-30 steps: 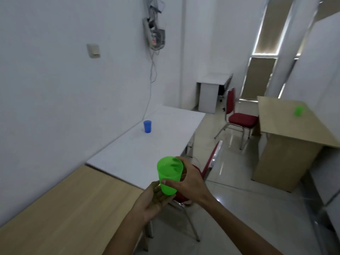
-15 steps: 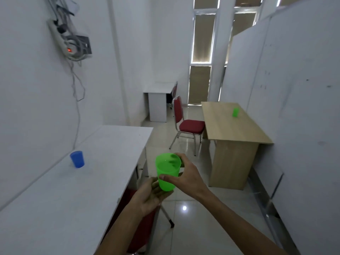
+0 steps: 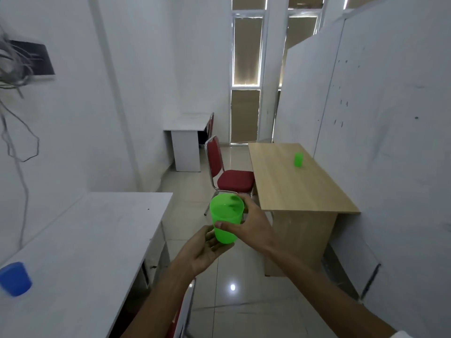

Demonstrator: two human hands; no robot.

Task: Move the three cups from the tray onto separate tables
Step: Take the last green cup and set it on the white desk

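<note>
Evidently two of the three cups are already placed: a blue cup (image 3: pixel 15 278) stands on the near white table (image 3: pixel 97 240) at the lower left, and a small green cup (image 3: pixel 298 159) stands on the wooden table (image 3: pixel 292 181) to the right, well apart from it. The third, a translucent green cup (image 3: pixel 225 218), is in the air between those tables, upright with its open mouth up, so its long axis runs vertically.

The right hand (image 3: pixel 249 225) wraps the cup from its right side, thumb across the near wall and fingers curled round the far side, closed firmly on it. The left hand (image 3: pixel 205 250) sits just below and to the left, palm up and fingers loosely cupped under the cup's base; whether it bears any weight or merely touches the base cannot be told.

The relation that matters is ahead: the only table in view with no cup on it is the far white desk (image 3: pixel 186 124) against the left wall, past the red chair (image 3: pixel 231 176). It lies straight forward and slightly left of the hands, well apart from them. By my judgement the carry goes down the aisle, and since the right hand holds the grip, it would set the cup down, keeping it vertical.
</note>
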